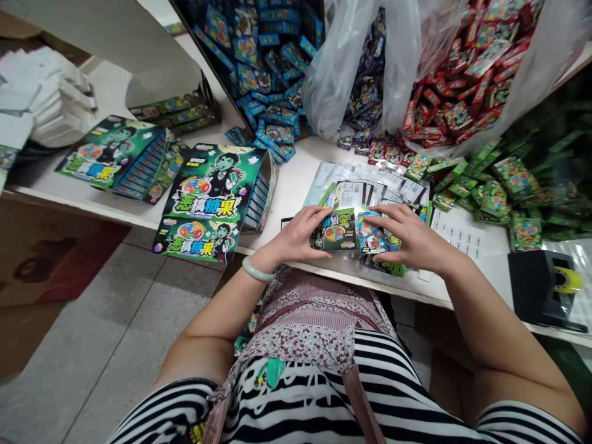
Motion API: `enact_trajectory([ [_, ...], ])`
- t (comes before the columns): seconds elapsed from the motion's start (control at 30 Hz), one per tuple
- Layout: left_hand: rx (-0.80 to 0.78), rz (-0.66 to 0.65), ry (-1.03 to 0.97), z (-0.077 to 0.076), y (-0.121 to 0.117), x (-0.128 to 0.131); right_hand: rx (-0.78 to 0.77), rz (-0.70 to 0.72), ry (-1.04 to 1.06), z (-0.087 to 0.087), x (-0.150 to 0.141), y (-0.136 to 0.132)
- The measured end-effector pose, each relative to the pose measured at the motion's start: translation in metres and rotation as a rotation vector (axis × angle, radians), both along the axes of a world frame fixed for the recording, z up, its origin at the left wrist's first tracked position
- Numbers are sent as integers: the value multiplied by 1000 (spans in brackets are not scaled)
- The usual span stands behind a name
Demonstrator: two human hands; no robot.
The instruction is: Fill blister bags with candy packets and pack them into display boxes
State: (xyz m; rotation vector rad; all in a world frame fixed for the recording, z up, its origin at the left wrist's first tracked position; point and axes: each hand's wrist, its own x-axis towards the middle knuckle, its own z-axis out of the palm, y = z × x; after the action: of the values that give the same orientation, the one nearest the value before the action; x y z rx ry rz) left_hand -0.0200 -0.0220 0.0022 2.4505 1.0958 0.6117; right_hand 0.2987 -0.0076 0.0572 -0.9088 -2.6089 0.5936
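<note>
Clamping the left hand [303, 233] on a dark green packet [335, 232], clasping a blue packet [370, 235] in the right hand [409, 237], holding the two just beside each other, right of the nearer green display box [208, 188]!

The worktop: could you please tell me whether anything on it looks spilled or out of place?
Somewhat: green packets lie jumbled at right, and the display box nearest the left hand overhangs the worktop edge.
</note>
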Motion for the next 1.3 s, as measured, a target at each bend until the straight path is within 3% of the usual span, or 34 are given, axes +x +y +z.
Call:
enact_trajectory([
  [0.17, -3, -69, 3, 3, -1, 6, -14, 45, -78, 3, -10, 7],
  [0.4, -17, 12, -34, 0, -4, 10, -91, 33, 15, -9, -21, 10],
  [0.53, 6, 118, -30, 1, -5, 11, -127, -163, 230, -19, -24, -2],
  [0.63, 40, 119, -45, 1, -6, 13, -168, -296, 315, -27, -31, -19],
  [0.73, 75, 117, -65, 4, -10, 18, -315, -358, 366, -31, -40, -32],
  [0.87, 45, 106, -97, 20, -15, 28, -595, -476, 550, -28, -44, -33],
  [0.97, -56, 68, -207, 27, -18, 36, -616, -501, 648, -20, -39, -26],
  [1.1, -301, 127, -511, 10, -28, 49, -491, -457, 534, -15, -31, -20],
  [1.2, -481, 232, -758, -15, -41, 58, -454, -396, 448, -21, -31, -22],
  [1.3, -610, 298, -867, -32, -57, 58, -428, -344, 401, -32, -35, -28],
])
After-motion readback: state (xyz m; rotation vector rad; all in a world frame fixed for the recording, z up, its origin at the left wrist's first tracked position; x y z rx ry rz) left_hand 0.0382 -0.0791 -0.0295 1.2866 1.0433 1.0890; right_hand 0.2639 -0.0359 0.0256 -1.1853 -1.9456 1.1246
